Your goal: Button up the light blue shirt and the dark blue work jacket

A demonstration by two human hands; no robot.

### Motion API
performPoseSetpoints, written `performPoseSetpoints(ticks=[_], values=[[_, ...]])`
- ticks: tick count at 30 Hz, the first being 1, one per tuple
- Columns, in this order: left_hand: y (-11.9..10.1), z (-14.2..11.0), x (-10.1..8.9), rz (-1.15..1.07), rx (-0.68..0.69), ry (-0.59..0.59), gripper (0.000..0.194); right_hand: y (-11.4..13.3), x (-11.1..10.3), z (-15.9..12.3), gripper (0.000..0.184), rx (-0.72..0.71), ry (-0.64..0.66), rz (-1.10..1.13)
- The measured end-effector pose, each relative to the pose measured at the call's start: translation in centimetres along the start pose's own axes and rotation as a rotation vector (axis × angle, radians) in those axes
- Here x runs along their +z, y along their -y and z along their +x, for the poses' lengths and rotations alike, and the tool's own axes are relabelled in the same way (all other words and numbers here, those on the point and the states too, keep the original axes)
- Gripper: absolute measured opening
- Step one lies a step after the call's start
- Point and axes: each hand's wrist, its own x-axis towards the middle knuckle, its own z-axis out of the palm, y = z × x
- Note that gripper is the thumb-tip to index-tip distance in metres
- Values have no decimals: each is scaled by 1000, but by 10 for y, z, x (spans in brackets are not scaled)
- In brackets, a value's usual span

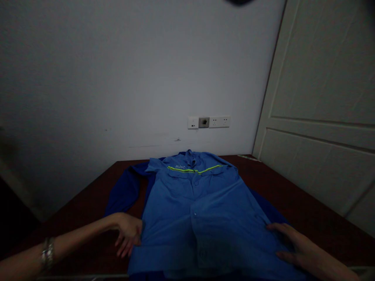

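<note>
A light blue work shirt (166, 203) with yellow-green stripes across the chest lies front up, its collar toward the wall. Darker blue cloth (125, 191), with a sleeve shape, shows out from under it on the left and right. At the shirt's lower left edge, my left hand (129, 234) appears to pinch the fabric between thumb and forefinger, its other fingers hanging loose. My right hand (290, 244) rests on the lower right edge, with thumb and forefinger apart and touching the cloth.
Beneath the clothes is a dark red-brown table (96, 195), its far edge against a pale wall (117, 78). Sockets (219, 121) are set in the wall above it. A white panelled door (319, 97) stands along the right side. A thin flat strip (248, 158) lies at the back right.
</note>
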Motion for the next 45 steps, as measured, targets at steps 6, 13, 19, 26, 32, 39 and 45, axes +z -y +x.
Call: performPoseSetpoints(ticks=[6, 13, 19, 26, 32, 39, 45], values=[[6, 24, -18, -118, -145, -123, 56, 9, 3, 33, 61, 110, -142, -30], [19, 57, -20, 35, -179, -362, 54, 40, 5, 84, 60, 288, -176, -324], [20, 74, -31, 287, -103, -440, 33, 38, 6, 117, 31, 201, -94, -438], [36, 74, -31, 106, -142, -373, 45, 30, 3, 121, 42, 271, -182, -445], [36, 94, -42, 53, -193, -530, 63, 43, -5, 149, 59, 332, -203, -429], [31, 126, -58, -97, -294, -492, 55, 40, -7, 187, 33, 233, -200, -314], [44, 134, -62, -31, -248, -580, 25, 7, -14, 186, 23, 52, -267, -228]])
